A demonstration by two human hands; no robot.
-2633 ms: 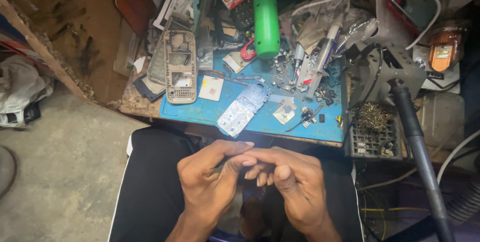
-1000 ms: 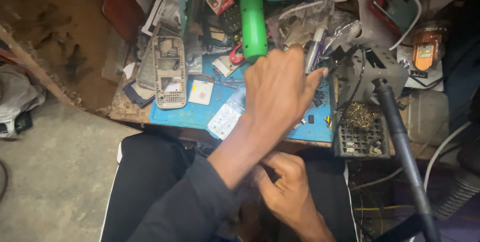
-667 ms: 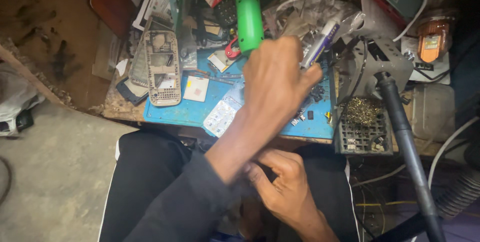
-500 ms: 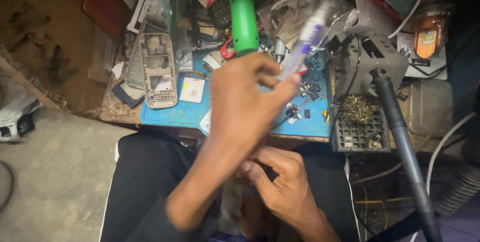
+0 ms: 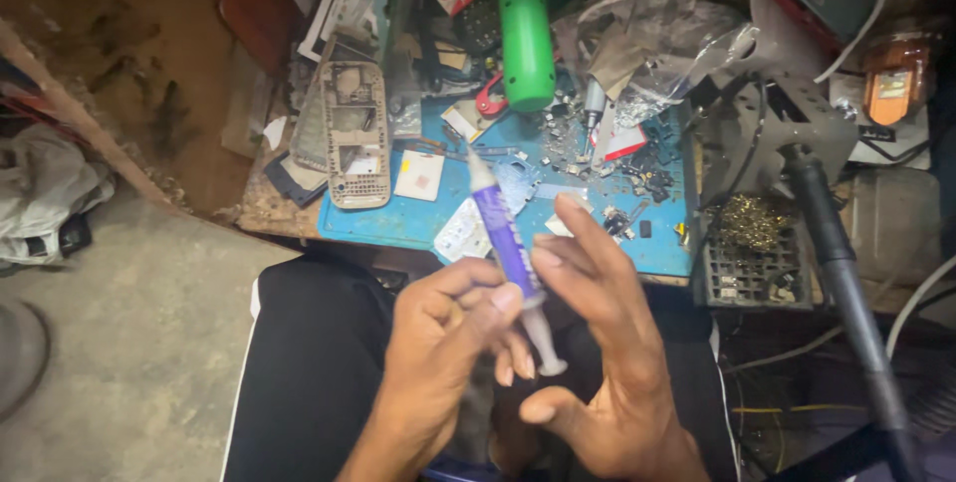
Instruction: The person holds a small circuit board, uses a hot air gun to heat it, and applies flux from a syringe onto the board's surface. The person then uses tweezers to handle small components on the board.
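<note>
The left hand (image 5: 438, 343) pinched a small purple-barrelled syringe (image 5: 506, 243) between thumb and fingertips, nozzle tilted up toward the blue mat (image 5: 418, 228) and white plunger hanging below over the lap, while the right hand (image 5: 597, 343) stood open beside it, fingers spread, just touching the barrel and holding nothing. The grip looked light and high on the barrel, so a nudge from the right fingers could likely tip the syringe out onto the trousers (image 5: 319, 362), or press the plunger and spill paste among the loose parts near the green tool handle (image 5: 525, 29)
</note>
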